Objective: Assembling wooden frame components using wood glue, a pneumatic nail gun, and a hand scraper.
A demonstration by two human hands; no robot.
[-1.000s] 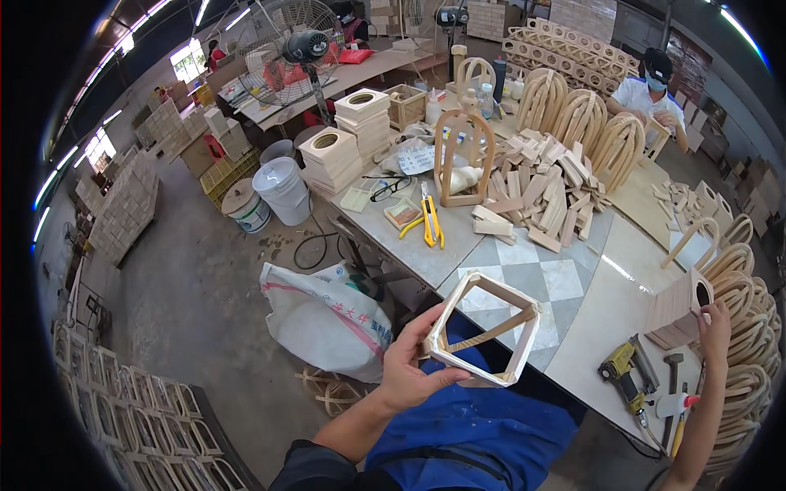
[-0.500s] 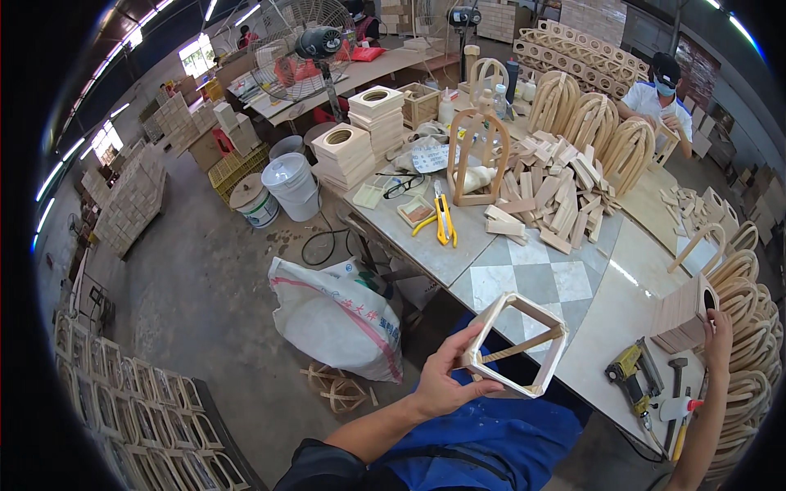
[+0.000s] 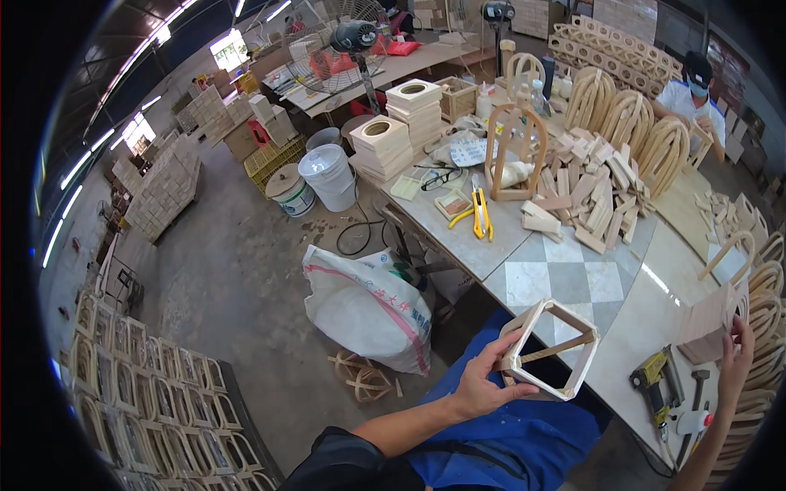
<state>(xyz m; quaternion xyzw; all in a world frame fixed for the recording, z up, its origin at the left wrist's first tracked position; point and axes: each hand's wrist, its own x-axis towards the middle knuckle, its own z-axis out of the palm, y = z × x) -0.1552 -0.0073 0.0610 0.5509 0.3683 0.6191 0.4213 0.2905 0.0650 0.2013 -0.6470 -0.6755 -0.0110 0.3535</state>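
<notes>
My left hand (image 3: pixel 481 380) is closed round an open wooden frame (image 3: pixel 591 360), its square end tilted toward me above the front edge of the table. A thin strut shows inside it. On the right, my right hand (image 3: pixel 736 365) is closed at the near end of a stack of thin square wooden boards (image 3: pixel 702 329). Its fingers grip the end board (image 3: pixel 743 304), which has a round hole; part of it is hidden. Close to that hand lie a yellow-green nail gun (image 3: pixel 652 383), a hammer (image 3: pixel 697 388) and a white glue bottle with a red cap (image 3: pixel 693 421).
An arched wooden lantern frame (image 3: pixel 516 195), yellow pliers (image 3: pixel 480 214) and a heap of wood blocks (image 3: pixel 594 184) occupy the table (image 3: pixel 503 245). Bent wood arches (image 3: pixel 757 360) line the right side. A white sack (image 3: pixel 368 315) stands on the floor. Across the table sits a co-worker (image 3: pixel 692 102).
The whole view has shifted, moving the scene rightward in the picture. The end board now leans slightly away from the stack at my right hand. My left hand still holds the frame.
</notes>
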